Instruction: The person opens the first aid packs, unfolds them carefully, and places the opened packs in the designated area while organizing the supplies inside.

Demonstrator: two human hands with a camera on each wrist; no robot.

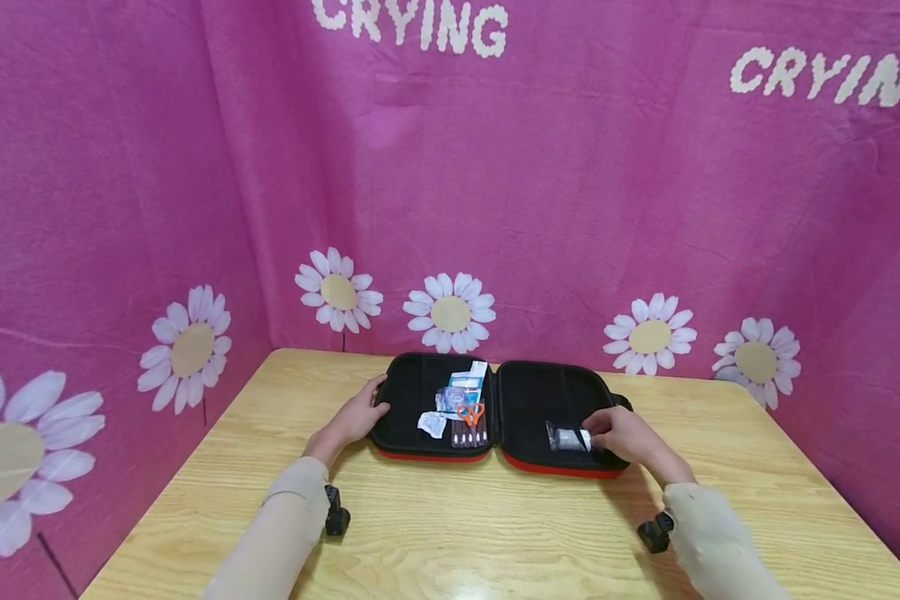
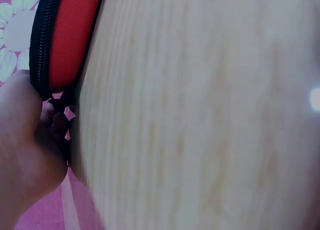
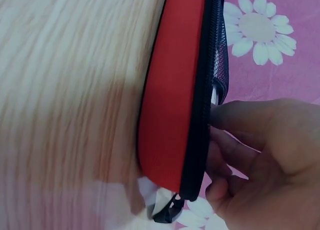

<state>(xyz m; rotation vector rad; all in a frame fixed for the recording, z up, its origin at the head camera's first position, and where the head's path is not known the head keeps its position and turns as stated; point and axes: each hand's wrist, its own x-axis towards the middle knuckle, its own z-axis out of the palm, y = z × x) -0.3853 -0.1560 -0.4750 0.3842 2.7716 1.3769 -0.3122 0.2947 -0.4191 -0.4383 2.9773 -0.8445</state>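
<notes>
An unzipped red-and-black case (image 1: 390,417) lies spread flat on the table, its two halves side by side. My left hand (image 1: 357,414) grips the outer edge of the left half, thumb over the rim. The left wrist view shows that hand (image 2: 30,140) at the zipped edge with fingers curled behind it. In the right half, my right hand (image 1: 622,435) pinches the end of a silvery-white packet (image 1: 570,439). Black mesh (image 3: 220,65) rises beside a white edge close to the right fingertips in the right wrist view.
In the left half lie orange-handled scissors (image 1: 471,413), a crumpled white packet (image 1: 432,424), several swabs in a dark strip (image 1: 468,437), and blue-and-white packets (image 1: 463,385). A black handle (image 1: 622,402) sticks out at the right. Behind the wooden table (image 1: 420,533) hangs a pink flowered cloth (image 1: 555,208).
</notes>
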